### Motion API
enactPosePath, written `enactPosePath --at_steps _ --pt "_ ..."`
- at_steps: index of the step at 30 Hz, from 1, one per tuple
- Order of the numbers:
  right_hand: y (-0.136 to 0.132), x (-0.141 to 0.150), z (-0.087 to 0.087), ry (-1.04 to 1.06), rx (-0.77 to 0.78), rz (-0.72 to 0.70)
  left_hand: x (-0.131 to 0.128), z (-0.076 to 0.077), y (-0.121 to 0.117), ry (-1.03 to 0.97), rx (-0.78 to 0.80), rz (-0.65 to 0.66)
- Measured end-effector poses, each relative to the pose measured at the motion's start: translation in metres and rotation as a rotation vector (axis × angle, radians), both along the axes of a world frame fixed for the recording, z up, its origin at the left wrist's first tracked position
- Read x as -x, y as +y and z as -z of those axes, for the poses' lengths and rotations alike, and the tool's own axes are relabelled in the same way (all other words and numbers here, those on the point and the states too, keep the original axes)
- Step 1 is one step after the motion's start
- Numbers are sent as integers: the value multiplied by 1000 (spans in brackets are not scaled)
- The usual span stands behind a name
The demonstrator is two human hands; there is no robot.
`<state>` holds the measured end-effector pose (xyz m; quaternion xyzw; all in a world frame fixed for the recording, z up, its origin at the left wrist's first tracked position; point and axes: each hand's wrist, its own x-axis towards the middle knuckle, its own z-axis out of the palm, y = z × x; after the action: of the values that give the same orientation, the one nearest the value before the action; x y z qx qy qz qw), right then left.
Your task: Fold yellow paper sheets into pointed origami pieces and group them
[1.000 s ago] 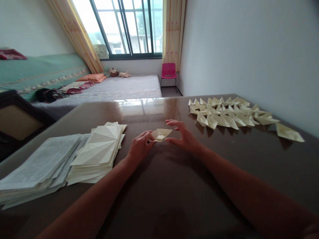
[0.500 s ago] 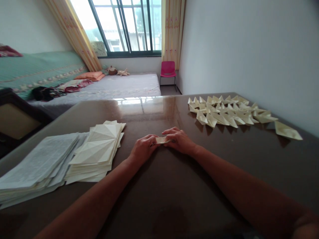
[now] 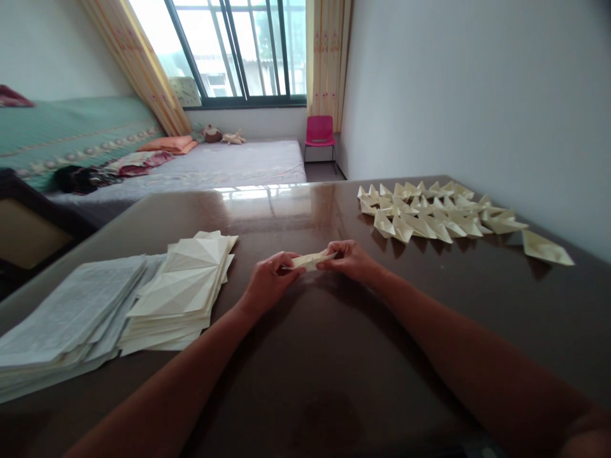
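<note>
A small cream folded paper piece (image 3: 310, 260) is held just above the dark brown table (image 3: 334, 356). My left hand (image 3: 267, 281) pinches its left end with closed fingers. My right hand (image 3: 351, 259) pinches its right end, fingers closed too. The paper looks flattened and stretched between the two hands. To the left lies a stack of creased cream sheets (image 3: 184, 286). At the far right sits a cluster of several finished paper boats (image 3: 429, 213).
A pile of printed grey sheets (image 3: 62, 324) lies at the table's left edge. One separate paper boat (image 3: 544, 248) rests near the right wall. Beyond the table are a bed (image 3: 229, 165), a pink chair (image 3: 319, 130) and a window.
The open paper shape held by my left hand was pressed flat under both hands, then lifted and pulled lengthwise. My right hand went from spread open to pinching the paper.
</note>
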<state>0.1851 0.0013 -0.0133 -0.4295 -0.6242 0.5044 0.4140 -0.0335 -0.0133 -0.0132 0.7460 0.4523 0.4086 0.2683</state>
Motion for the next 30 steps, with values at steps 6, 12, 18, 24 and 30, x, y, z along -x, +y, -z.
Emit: enactPosePath --at_steps 6,12,18,24,30 --pt "-5 7 -6 144 65 68 -4 -6 0 -139 178 -60" --pt "-7 11 -6 84 56 136 -1 -7 2 -126 173 -46" --pt "-8 12 -6 69 62 78 -1 -13 -1 -29 320 31" --pt "-11 18 -2 52 28 -43 -2 -19 -4 21 286 43" --pt "-9 22 1 128 -32 -51 -4 -21 -5 -3 282 36"
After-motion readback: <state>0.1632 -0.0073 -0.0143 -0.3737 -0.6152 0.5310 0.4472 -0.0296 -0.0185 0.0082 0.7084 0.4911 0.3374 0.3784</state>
